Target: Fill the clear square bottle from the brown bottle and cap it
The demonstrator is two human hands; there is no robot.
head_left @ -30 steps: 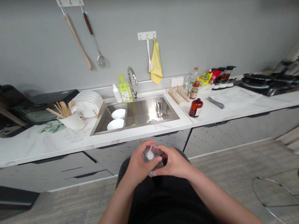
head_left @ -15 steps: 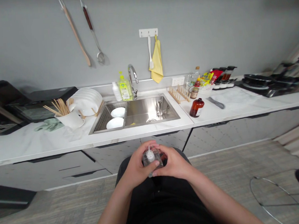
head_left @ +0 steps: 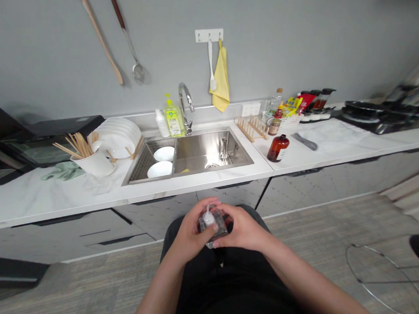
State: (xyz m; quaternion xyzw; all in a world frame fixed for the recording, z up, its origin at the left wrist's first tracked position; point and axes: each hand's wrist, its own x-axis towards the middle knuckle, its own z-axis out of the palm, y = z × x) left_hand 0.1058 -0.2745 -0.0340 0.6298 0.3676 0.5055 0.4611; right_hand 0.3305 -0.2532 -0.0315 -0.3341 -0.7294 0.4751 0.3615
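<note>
Both my hands are closed round a small clear bottle point(head_left: 213, 223) with a white pump top, held in front of my body below the counter's edge. My left hand point(head_left: 188, 232) wraps its left side, with a thumb on the front. My right hand point(head_left: 242, 229) wraps its right side. The bottle's lower part is hidden by my fingers.
A white counter point(head_left: 35, 199) runs across, with a steel sink point(head_left: 209, 152) holding two white bowls point(head_left: 159, 169). A brown bottle point(head_left: 277, 148), plates in a rack point(head_left: 119, 137), a cup of chopsticks point(head_left: 94, 162) and a green soap bottle point(head_left: 172, 117) stand on it. A wire stool frame point(head_left: 382, 279) sits at the lower right.
My hands and the bottle have kept their grip. The view has tilted a little downward, so the counter sits slightly higher in the picture.
</note>
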